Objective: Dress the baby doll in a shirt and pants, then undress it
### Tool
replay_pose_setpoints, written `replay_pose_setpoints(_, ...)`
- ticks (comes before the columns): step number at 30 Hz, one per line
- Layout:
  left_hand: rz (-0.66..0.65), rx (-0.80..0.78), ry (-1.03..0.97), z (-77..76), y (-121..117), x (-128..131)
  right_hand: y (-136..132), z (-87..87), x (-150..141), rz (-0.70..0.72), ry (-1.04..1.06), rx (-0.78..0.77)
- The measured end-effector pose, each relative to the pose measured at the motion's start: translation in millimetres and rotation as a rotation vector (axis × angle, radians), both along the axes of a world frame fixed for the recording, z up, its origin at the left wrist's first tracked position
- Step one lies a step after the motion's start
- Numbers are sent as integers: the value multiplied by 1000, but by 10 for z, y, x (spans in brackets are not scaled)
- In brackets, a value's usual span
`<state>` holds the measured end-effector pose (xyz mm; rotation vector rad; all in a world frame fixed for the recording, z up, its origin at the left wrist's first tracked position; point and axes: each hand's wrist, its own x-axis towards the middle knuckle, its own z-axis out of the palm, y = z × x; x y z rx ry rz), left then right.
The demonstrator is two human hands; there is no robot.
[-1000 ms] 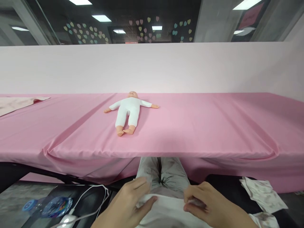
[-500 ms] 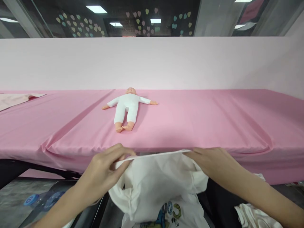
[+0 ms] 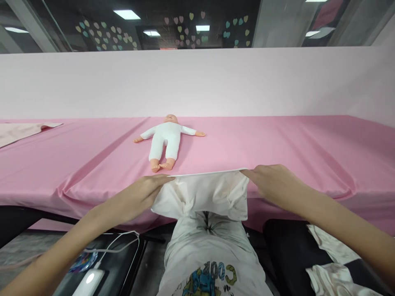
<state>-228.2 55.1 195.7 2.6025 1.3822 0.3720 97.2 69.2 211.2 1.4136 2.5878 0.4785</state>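
Left hand [image 3: 148,190], right hand [image 3: 271,179] pinching top-edge ends of white cloth [image 3: 202,193], on near side of baby doll [image 3: 167,137]; likely light, soft, limp, best held by both ends

1. Count one left hand [image 3: 146,189] at eight o'clock, one right hand [image 3: 273,181] near four, making two.
2. Add one white cloth [image 3: 200,193] at six.
3. Count one doll [image 3: 167,137] near centre, toward nine.
4. Tally one pink sheet [image 3: 253,144], reaching from nine to three.
5. Add one flat cloth [image 3: 21,132] at nine.
6. Count one seat [image 3: 286,246] between four and five.
7. Add one white box [image 3: 89,283] between seven and eight.
8. Tally six lights [image 3: 127,15] between ten and two.
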Motion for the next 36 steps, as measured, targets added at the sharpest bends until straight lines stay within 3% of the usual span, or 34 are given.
replay_pose_setpoints(4, 30, -24, 75, -135, -41, -11, 10, -7, 34, -7, -51, 78)
replay_pose_setpoints(8, 126, 240, 141, -285, -15, -9, -23, -28, 27, 32, -55, 158)
replay_pose_setpoints(10, 118, 372, 143, -290, -28, -19, -42, -33, 32, 64, -34, 199)
replay_pose_setpoints(14, 104, 481, 90, -215, -178, 25, -97, -30, 58, 173, 57, 302)
replay_pose_setpoints(18, 313, 376, -116, -279, -292, 269, -127, -140, 1, 159, 250, 454)
replay_pose_setpoints(22, 514, 157, -509, -586, -187, 643, -63, -559, -262, -137, 555, 577)
replay_pose_setpoints(25, 552, 99, -905, -857, -33, 902, -50, -941, -559, -361, 775, 467)
replay_pose_setpoints(28, 551, -33, -1233, -1017, 39, 1120, -134, -1153, -832, -265, 975, 178)
replay_pose_setpoints(32, 421, -337, -1468, -1026, -189, 1350, -280, -1135, -970, -64, 1282, -86)
replay_pose_setpoints(36, 86, -493, -1369, -960, -582, 1399, -320, -1026, -797, -38, 1463, -224)
